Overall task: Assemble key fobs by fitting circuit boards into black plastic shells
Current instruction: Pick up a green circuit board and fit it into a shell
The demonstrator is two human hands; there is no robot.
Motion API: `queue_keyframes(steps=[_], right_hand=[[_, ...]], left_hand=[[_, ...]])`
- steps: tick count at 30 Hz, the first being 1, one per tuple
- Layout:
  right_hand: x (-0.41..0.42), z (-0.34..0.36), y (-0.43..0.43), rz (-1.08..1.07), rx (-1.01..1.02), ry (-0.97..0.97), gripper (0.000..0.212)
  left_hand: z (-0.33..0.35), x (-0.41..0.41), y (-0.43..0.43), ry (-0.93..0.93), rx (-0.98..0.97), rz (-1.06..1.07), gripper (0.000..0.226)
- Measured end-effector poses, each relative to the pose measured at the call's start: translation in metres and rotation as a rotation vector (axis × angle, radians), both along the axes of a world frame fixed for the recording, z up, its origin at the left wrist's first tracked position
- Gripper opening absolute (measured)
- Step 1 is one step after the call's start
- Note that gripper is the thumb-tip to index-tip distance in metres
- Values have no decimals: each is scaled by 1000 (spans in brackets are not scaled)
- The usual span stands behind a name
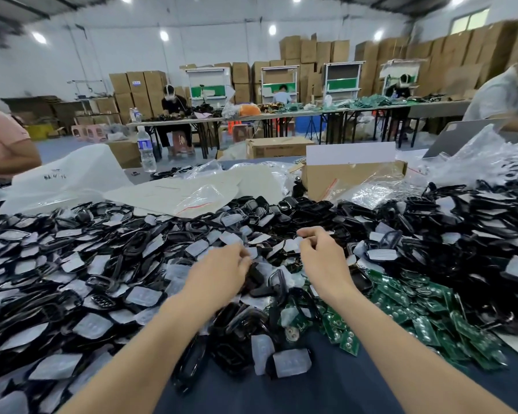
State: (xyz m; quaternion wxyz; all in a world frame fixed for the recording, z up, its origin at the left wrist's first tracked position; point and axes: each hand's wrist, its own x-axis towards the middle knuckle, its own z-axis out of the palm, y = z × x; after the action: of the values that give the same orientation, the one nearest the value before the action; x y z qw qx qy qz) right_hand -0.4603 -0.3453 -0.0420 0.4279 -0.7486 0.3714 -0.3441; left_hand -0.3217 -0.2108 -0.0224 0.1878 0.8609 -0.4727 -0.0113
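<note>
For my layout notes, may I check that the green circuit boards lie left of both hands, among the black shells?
No: the head view shows the green circuit boards lying right of the left hand and the right hand, not left of them, among the black shells.

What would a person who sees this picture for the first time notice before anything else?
First comes the great heap of black plastic shells, which covers the table from the left edge to the right. Next is the pile of green circuit boards at the lower right, bright against all the black. In the middle, the left hand and the right hand reach down to the heap.
</note>
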Motion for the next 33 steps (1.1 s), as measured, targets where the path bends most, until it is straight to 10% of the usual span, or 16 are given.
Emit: queue_keyframes(steps=[25,33], right_hand=[[-27,1,-80,-66,-97,98,21],[-38,-3,-80,-68,-64,77,21]], left_hand=[[-9,-56,-62,-79,121,-690,53],[-36,-96,-70,-406,113,-706,51]])
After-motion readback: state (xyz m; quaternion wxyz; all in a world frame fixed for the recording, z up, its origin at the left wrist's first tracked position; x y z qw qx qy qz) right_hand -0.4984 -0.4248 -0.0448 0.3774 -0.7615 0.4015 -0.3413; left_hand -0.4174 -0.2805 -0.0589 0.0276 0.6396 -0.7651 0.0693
